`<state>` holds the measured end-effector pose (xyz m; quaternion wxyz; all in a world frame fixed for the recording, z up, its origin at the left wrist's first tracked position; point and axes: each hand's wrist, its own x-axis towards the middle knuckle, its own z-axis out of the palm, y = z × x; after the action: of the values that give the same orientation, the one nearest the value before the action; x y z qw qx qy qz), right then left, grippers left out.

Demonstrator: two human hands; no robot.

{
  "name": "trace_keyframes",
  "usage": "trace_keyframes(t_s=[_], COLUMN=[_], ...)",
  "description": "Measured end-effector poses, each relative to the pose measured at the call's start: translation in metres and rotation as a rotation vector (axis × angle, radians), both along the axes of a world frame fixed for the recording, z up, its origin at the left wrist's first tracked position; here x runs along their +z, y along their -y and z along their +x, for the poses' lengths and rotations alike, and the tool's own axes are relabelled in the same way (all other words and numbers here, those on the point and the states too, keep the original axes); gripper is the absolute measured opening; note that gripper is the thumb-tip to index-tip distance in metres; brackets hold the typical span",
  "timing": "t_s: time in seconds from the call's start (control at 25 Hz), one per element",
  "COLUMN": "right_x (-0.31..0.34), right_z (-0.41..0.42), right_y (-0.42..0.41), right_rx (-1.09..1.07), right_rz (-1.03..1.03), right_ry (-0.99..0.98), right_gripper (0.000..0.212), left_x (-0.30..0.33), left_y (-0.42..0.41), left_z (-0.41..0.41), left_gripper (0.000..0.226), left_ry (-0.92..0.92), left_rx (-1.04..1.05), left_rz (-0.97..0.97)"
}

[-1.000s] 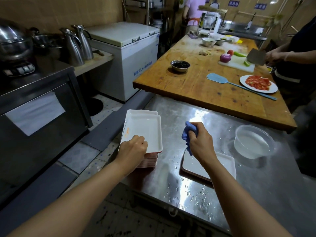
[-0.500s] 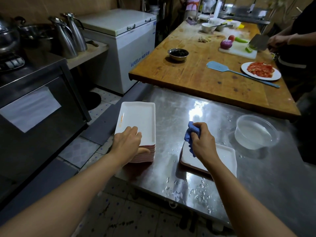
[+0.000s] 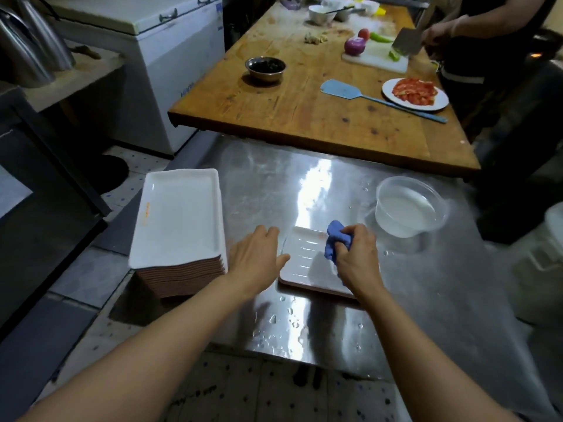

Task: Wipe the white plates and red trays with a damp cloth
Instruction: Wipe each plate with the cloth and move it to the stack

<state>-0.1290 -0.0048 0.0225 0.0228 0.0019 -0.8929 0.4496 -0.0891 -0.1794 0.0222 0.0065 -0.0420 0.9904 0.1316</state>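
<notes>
Right hand: the right hand, centre-right of the frame, has its fingers curled tight round a bunched blue cloth and holds it down on a single white tray.
Single tray: the white rectangular tray lies flat on the steel table at the centre of the frame; its near edge shows a reddish underside, and its right part is hidden under the right hand.
Left hand: the left hand lies palm down with fingers straight and loosely spread, thumb tip at the tray's left edge; it grips nothing. Whether the palm touches the table, I cannot tell.
Stack: a tall stack of trays, white on top and red-brown along the edges, stands at the table's left edge, left of centre, just beside the left hand.
Water tub: a clear round tub holding water stands right of centre, near the cloth but apart from it.
Table surface: water drops lie scattered on the steel below the single tray.
Background: a wooden table across the upper frame carries a small metal bowl, a blue spatula and a plate of red slices; another person stands at the upper right with a cleaver.
</notes>
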Motion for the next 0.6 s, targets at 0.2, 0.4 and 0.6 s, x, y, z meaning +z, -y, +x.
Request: trace_keyframes(t_s=[0.2, 0.4, 0.6], right_x=[-0.04, -0.07, -0.077], right_z=[0.003, 0.016, -0.011], right_y=[-0.032, -0.047, -0.058], right_rx=[-0.058, 0.042, 0.011], right_rz=[0.232, 0.806, 0.779], right_ry=[0.135, 0.135, 0.096], right_gripper=[0.026, 0.034, 0.027], left_x=[-0.048, -0.072, -0.082], left_y=[-0.023, -0.029, -0.023], left_z=[-0.025, -0.038, -0.044], left_gripper=[0.051, 0.038, 0.037], left_ry=[0.243, 0.29, 0.288], left_rx=[0.117, 0.191, 0.195], left_rz=[0.102, 0.087, 0.178])
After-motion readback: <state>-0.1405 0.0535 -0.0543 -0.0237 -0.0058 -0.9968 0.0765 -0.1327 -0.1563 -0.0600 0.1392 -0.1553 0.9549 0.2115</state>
